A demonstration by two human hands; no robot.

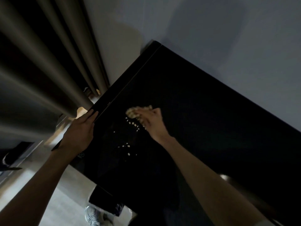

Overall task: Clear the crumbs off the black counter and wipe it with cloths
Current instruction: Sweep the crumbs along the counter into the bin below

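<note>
The black counter (203, 115) runs diagonally across the dim view. Small pale crumbs (132, 123) lie scattered on it near the left edge, and a few more crumbs (126, 146) lie closer to me. My right hand (153, 123) holds a beige patterned cloth (135, 111) on the counter just beyond the crumbs. My left hand (79, 134) rests on the counter's left edge with its fingers laid flat along the rim.
Dark curtains (48, 62) hang at the left, close to the counter's edge. A grey wall (211, 26) stands behind the counter. Below are a pale floor (68, 193) and a grey shoe (93, 216).
</note>
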